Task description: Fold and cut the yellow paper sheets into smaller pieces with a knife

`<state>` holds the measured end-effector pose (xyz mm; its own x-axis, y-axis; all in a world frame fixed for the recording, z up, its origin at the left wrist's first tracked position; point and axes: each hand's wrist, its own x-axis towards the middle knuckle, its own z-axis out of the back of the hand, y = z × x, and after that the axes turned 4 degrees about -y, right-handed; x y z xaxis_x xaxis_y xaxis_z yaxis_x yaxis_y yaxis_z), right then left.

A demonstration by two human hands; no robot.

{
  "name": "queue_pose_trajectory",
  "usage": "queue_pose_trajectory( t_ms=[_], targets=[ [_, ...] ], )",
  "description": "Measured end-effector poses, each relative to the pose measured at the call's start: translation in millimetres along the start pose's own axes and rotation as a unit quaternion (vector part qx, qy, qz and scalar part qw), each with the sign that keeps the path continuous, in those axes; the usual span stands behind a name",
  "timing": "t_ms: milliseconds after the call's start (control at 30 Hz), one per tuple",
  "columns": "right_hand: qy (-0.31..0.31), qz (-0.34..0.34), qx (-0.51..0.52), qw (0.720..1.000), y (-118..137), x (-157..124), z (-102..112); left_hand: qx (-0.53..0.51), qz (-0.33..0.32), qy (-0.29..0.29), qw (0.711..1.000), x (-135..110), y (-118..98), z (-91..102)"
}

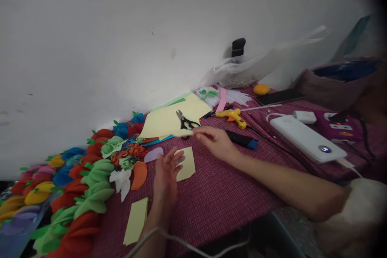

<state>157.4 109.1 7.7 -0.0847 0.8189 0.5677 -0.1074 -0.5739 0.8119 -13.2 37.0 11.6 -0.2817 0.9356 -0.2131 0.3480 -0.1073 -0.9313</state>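
In the right hand (pixel 216 142), a pale yellow slip (pixel 182 133) is pinched by its end.
Its long axis is pointed left, nearly level, beyond the left hand (pixel 166 175), which is spread and unladen; beside its fingers a yellow piece (pixel 188 164) is seen, with scissors (pixel 183 121) farther out.

Paper (pixel 184 133) in right hand (pixel 217 142) blurred; scissors (pixel 183 120) partly hidden behind it.
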Motion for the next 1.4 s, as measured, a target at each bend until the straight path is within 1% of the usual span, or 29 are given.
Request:
queue_pose_trajectory(
  t_ms=[33,100,167,200,233,267,333,400,433,467,500,567,633,667,733,800,933,1033,1167,1300,1400],
  targets=[
    [0.033,0.053,-0.02,0.998,2,-7,-4,-0.007,0.002,0.005,1.0,-1,0,-1.5],
    [0.111,0.137,-0.032,0.984,4,-20,-11,-0.027,-0.013,-0.014,0.999,-2,2,-3.0],
    [0.171,0.181,-0.025,0.968,6,-29,-15,-0.04,-0.026,-0.049,0.998,0,5,-2.1],
    [0.19,0.186,-0.019,0.964,8,-32,-15,-0.043,-0.025,-0.065,0.997,1,6,-1.1],
    [0.203,0.177,-0.017,0.963,9,-32,-15,-0.045,-0.023,-0.076,0.996,3,7,0.2],
    [0.21,0.152,-0.02,0.966,10,-31,-13,-0.046,-0.023,-0.086,0.995,4,8,1.6],
    [0.192,0.053,-0.043,0.979,10,-25,-9,-0.043,-0.032,-0.095,0.994,5,8,3.7],
    [0.149,-0.064,-0.048,0.986,8,-18,-7,-0.024,-0.034,-0.083,0.996,4,10,4.4],
    [0.13,-0.111,-0.031,0.985,6,-15,-7,-0.01,-0.029,-0.071,0.997,3,10,4.2],
    [0.125,-0.147,0.002,0.981,5,-13,-7,0.006,-0.023,-0.056,0.998,1,11,3.7],
    [0.139,-0.175,0.046,0.974,3,-12,-9,0.025,-0.017,-0.042,0.999,0,12,3.1],
    [0.201,-0.212,0.125,0.948,0,-12,-12,0.064,-0.012,-0.022,0.998,-3,14,1.6],
    [0.249,-0.226,0.158,0.929,-1,-15,-14,0.1,-0.014,-0.009,0.995,-6,14,0.4],
    [0.252,-0.226,0.158,0.928,0,-17,-15,0.11,-0.017,-0.002,0.994,-6,13,0.0],
    [0.229,-0.23,0.15,0.934,0,-17,-14,0.116,-0.025,0.017,0.993,-7,12,-0.4],
    [0.212,-0.24,0.156,0.934,1,-16,-12,0.115,-0.034,0.031,0.992,-8,10,-0.4],
    [0.228,-0.243,0.183,0.925,3,-14,-9,0.118,-0.03,0.032,0.992,-8,10,0.8],
    [0.229,-0.245,0.197,0.921,4,-13,-7,0.075,-0.031,0.034,0.996,-9,10,1.7],
    [0.216,-0.267,0.219,0.913,4,-12,-4,0.009,-0.032,0.051,0.998,-11,5,-0.5],
    [0.2,-0.299,0.271,0.893,3,-12,-4,-0.033,-0.023,0.056,0.998,-14,-1,-4.2],
    [0.203,-0.304,0.295,0.883,3,-12,-6,-0.036,-0.014,0.053,0.998,-14,-2,-4.5]
  ],
)
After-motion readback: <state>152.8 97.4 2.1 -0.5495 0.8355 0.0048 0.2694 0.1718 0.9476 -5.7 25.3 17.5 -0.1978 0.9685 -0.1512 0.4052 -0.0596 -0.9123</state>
